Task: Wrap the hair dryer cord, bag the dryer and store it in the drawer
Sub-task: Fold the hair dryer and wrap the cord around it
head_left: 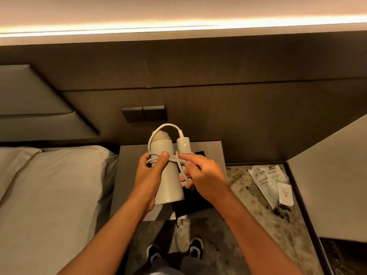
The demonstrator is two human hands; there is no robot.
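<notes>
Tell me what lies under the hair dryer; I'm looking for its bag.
A black bag on the nightstand, directly below the hair dryer. The dryer and right hand cover part of it.

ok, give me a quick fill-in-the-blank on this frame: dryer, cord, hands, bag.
1. The left hand holds the hair dryer by its ____.
2. The right hand works the cord, which is looped ____ the dryer's body.
3. The black bag lies on the ____, under the dryer.
4. The white packets lie to the ____ of the hands.

Missing words: body; around; nightstand; right
</notes>
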